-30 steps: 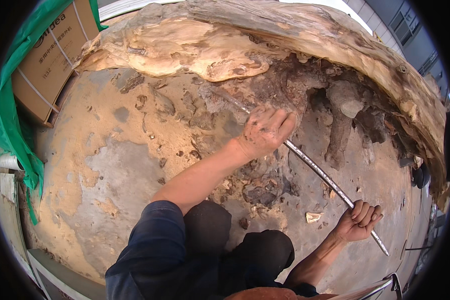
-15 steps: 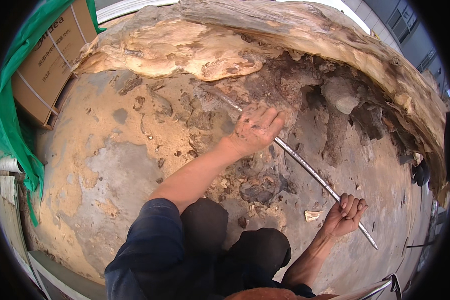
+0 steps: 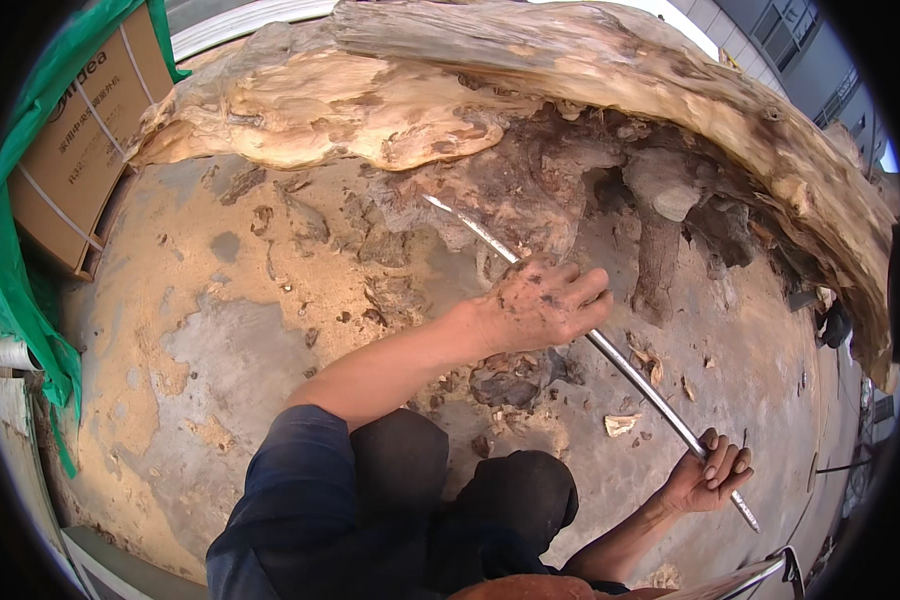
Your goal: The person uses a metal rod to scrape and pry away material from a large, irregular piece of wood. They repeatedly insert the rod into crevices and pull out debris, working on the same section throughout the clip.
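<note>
A long silvery metal pry bar slants across the middle, from far left to near right. Both of my hands are wrapped around it. My left hand, dirt-smudged on its back, grips it near the middle from above. Closer to me, my right hand holds the bar a little short of its near end, fingers curled upward. The narrow far tip shows in front of the brown, rough underside of a large tree trunk. Whether the tip touches the wood I cannot tell.
Knotty root stubs jut from the trunk's underside at right. Wood chips, sawdust and a dark bark lump lie on the concrete floor. A strapped cardboard box and green sheeting stand at far left.
Both hands have drawn the bar back toward me and to the right. Its far tip, hidden against the dark wood before, now shows. The view has shifted slightly.
</note>
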Motion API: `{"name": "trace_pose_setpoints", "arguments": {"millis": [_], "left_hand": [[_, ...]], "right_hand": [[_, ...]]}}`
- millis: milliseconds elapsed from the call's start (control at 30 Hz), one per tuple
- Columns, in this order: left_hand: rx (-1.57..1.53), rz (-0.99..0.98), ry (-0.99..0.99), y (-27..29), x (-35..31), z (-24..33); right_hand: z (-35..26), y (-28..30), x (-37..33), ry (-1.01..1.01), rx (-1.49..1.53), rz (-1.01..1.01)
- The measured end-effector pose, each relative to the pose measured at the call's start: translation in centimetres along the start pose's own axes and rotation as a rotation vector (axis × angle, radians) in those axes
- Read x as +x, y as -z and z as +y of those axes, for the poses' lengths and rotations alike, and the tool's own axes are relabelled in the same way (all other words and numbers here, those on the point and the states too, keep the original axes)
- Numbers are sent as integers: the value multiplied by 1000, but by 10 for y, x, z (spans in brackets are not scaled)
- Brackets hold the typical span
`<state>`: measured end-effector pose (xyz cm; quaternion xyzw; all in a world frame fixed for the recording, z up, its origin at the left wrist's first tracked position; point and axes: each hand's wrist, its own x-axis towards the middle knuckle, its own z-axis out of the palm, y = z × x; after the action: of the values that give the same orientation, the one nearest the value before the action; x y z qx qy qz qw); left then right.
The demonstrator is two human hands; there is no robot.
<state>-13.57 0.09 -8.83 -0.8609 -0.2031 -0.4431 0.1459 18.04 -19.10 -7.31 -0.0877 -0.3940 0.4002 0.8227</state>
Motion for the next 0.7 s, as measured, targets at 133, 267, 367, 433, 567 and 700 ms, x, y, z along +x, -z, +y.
{"name": "trace_pose_setpoints", "arguments": {"millis": [133,267,367,433,567,700], "left_hand": [[-7,-47,57,-6,-3,-19],[-3,-187,161,5,-41,-20],[1,-231,175,27,-57,-9],[-1,-177,136,25,-44,-9],[-21,-98,45,21,1,-4],[-72,99,35,-16,50,4]], "right_hand": [[20,-19,-2,-17,-87,189],[44,-20,-17,-181,9,278],[50,-24,-19,-234,9,310],[41,-29,-16,-177,5,290],[7,-31,-7,-9,-34,129],[-29,-50,-1,173,-142,-16]]}}
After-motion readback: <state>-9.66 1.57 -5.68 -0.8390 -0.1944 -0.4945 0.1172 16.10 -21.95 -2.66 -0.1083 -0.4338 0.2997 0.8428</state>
